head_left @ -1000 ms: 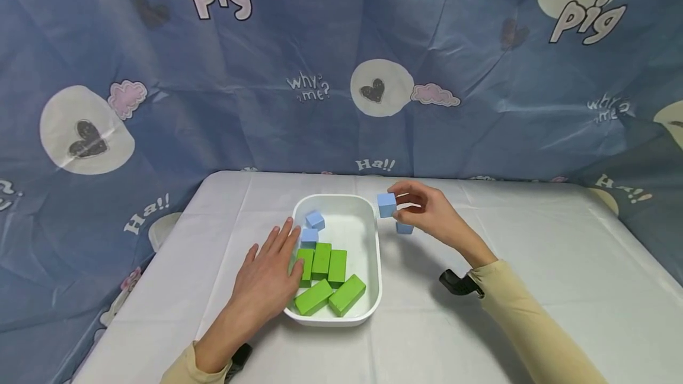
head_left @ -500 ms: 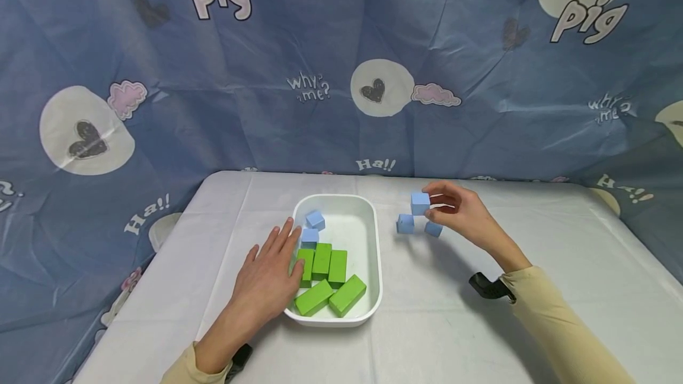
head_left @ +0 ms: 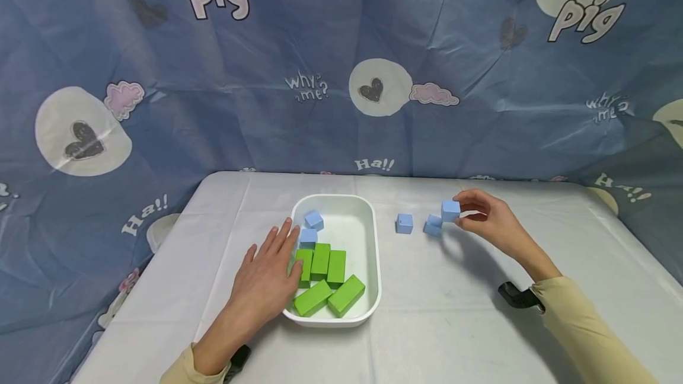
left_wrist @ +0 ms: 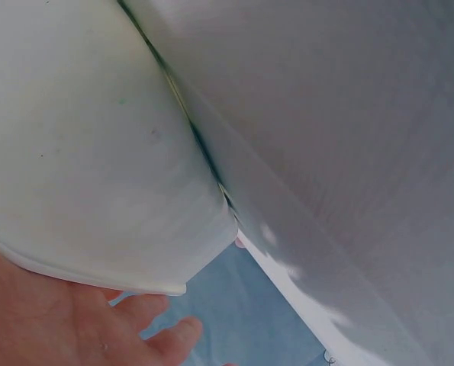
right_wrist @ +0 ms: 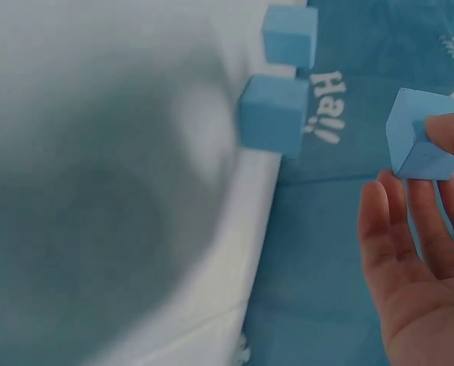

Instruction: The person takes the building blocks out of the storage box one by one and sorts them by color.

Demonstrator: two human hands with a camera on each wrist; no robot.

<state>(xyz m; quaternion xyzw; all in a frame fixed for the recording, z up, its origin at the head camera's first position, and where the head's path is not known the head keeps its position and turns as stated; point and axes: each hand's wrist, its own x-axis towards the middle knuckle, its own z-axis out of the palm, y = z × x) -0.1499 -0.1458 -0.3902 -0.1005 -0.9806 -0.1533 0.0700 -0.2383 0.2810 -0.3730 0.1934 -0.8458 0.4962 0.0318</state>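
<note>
Between thumb and fingers, my right hand (head_left: 491, 221) pinches a light blue cube (head_left: 450, 211), held above the table to the right of the white tray (head_left: 377, 253). Two more blue cubes stand on the table there: one (head_left: 404, 224) nearer the tray, another (head_left: 433, 226) partly overlapped by the held cube in the head view. My left hand (head_left: 265, 274) rests with fingers spread on the tray's left rim; the left wrist view shows its fingers under that rim. Inside the tray lie two blue cubes (head_left: 313, 220) and several green blocks (head_left: 320, 261).
A white cloth covers the table (head_left: 437, 325). Behind it hangs a blue printed curtain (head_left: 299, 129), which also runs down the left side. Black wrist straps (head_left: 520, 296) show at both sleeves.
My right hand has carried the blue cube rightward, away from the tray, past the two cubes on the table, uncovering them. The left hand and tray have stayed in place.
</note>
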